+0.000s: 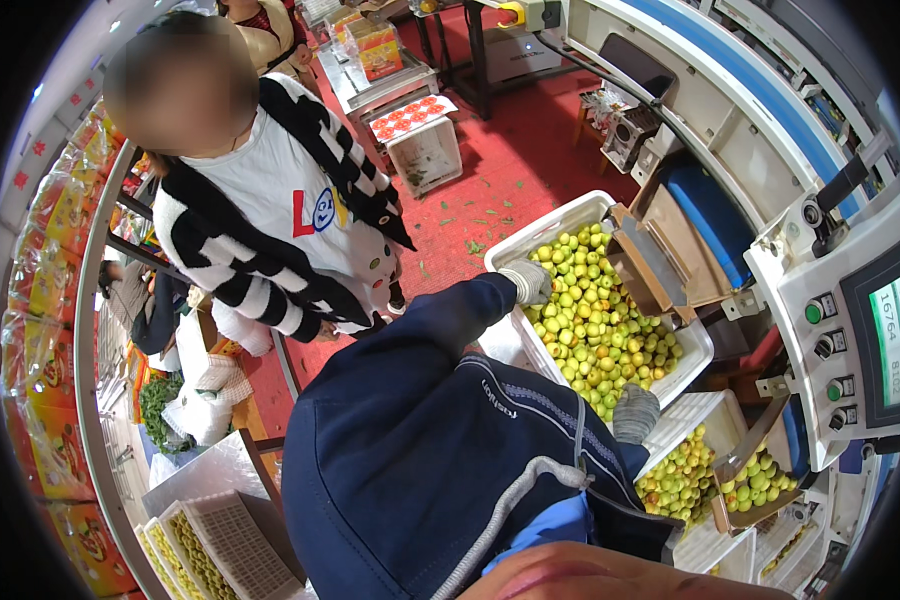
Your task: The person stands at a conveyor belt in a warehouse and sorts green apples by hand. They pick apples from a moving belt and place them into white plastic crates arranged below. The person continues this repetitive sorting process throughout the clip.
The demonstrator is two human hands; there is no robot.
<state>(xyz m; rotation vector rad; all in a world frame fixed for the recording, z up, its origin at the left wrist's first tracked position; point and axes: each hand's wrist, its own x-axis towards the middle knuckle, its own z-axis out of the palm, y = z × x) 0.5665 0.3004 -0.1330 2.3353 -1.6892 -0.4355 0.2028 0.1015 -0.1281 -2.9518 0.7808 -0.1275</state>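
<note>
A white plastic crate [701,358] full of green and yellow-brown jujube-like fruit [592,315] lies before me. My left hand [530,281], in a pale knitted glove, is at the crate's far-left edge, its fingers over the fruit. My right hand [635,415], in a grey knitted glove, is at the crate's near edge, beside the fruit. Whether either hand grips the rim or any fruit is hidden by the gloves. A cardboard chute [645,262] reaches over the crate's right side.
A person [270,202] in a striped cardigan stands at the left. A second fruit crate [727,420] and a cardboard chute with fruit [757,480] are at lower right. The machine's control panel [832,360] is on the right. Stacked crates [232,532] stand at lower left.
</note>
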